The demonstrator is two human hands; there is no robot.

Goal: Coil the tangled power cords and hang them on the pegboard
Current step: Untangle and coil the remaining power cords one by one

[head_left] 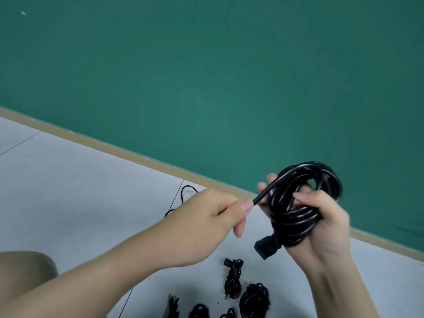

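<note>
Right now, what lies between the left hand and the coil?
In the head view, a taut black cord strand runs from the left hand to the coil gripped by the right hand.

Glossy black rubbery sheath on the coiled cord [305,198], catching highlights; matt moulded plastic on its plug [266,245]. Smooth pale grey floor tiles [80,180], faintly satin. Flat matt green paint on the wall [206,65]; dull tan skirting strip [137,152].

A plain green wall [206,65] fills the upper part of the view, with a tan baseboard strip [128,152] running slantwise along its foot. Below that lies a pale grey tiled floor [68,180], crossed by thin dark joint lines. A bare knee [25,269] shows at the lower left edge.
</note>
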